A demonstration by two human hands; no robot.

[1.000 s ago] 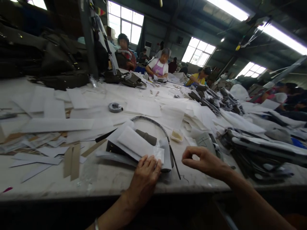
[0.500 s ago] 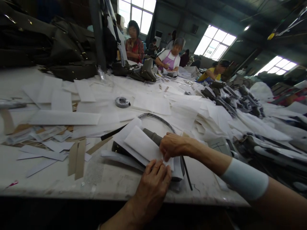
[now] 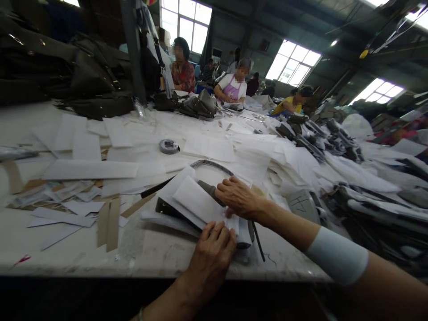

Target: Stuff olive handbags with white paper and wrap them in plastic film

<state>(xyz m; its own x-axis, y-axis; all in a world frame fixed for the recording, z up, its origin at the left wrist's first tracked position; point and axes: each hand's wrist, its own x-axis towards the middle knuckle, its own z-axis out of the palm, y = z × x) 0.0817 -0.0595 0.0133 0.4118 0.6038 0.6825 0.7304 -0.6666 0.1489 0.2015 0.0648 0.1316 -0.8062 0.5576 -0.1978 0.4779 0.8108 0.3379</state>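
A dark olive bag [image 3: 162,206] with small metal studs lies at the table's front, mostly hidden under white sheets. The top white sheet [image 3: 197,199] slants across it. At the sheet's lower right edge, my left hand [image 3: 214,252] has its fingers bent and pressed together on the sheet; its thumb is hidden. My right hand [image 3: 238,196] is just above, fingers curled down over the sheet's right end beside a grey-green tubular piece [image 3: 207,189]. What its fingertips grip is hidden. Behind the bag arches a dark handle [image 3: 214,163].
Paper and grey card strips [image 3: 113,223] are scattered to the left. A wrapped coil [image 3: 169,146] sits behind the bag. Dark bags are heaped at far left [image 3: 96,67] and right [image 3: 368,214]. A grey piece marked in pen [image 3: 303,206] lies near my right forearm. Co-workers sit across the table.
My right hand has shifted slightly up and left, and its fist has loosened with the fingers spreading over the sheet's end. My left hand stays almost in place.
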